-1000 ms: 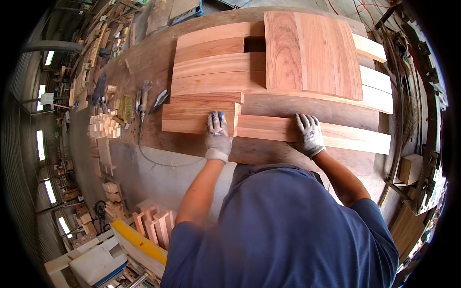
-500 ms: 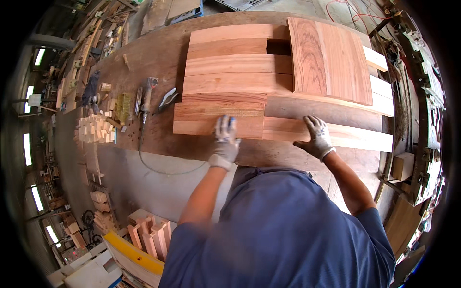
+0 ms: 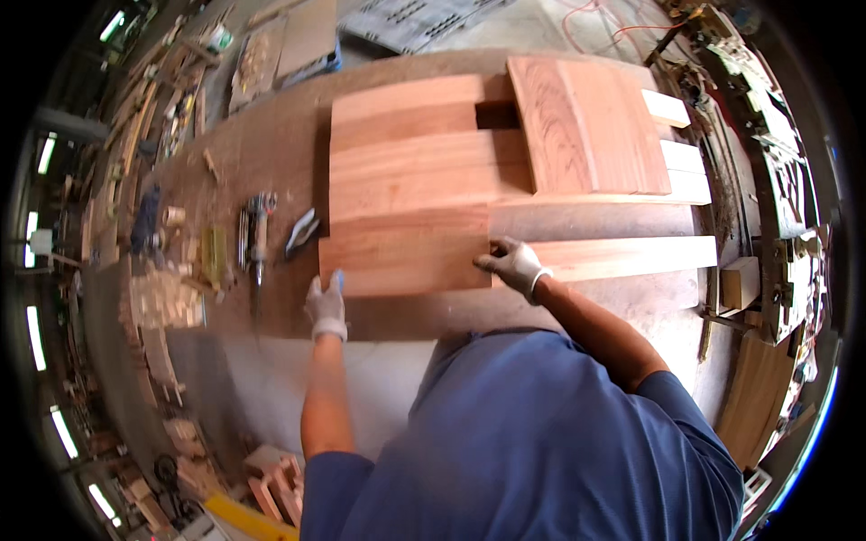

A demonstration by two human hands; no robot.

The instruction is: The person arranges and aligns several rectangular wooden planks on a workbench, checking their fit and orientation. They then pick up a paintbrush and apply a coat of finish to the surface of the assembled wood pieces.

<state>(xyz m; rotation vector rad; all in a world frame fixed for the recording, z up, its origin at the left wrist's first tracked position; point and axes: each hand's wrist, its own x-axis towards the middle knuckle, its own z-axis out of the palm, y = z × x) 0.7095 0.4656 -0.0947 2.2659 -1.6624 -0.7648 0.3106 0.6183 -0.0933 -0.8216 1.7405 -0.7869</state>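
A short reddish wooden panel (image 3: 397,261) lies at the near left of the stacked boards. My gloved left hand (image 3: 327,308) is at its near left corner, with a blue-tipped finger on the edge. At the panel's right end my gloved right hand (image 3: 516,267) has bent fingers and thumb closed on the edge. A long, pale board (image 3: 631,259) runs out to the right from under that hand. Behind are side-by-side planks (image 3: 406,153) with a dark gap (image 3: 496,114) near their middle. A wide grained panel (image 3: 591,126) lies across their right part.
A brown worktable (image 3: 280,162) carries everything. To the left are an air tool (image 3: 260,233), a dark flat object with a pale face (image 3: 302,230) and a heap of small wood blocks (image 3: 167,300). Racks of timber (image 3: 776,180) stand at the right.
My left hand has slid left from the panel's top to its near left corner. My right hand has moved left from the long board to the panel's right end. The view has shifted.
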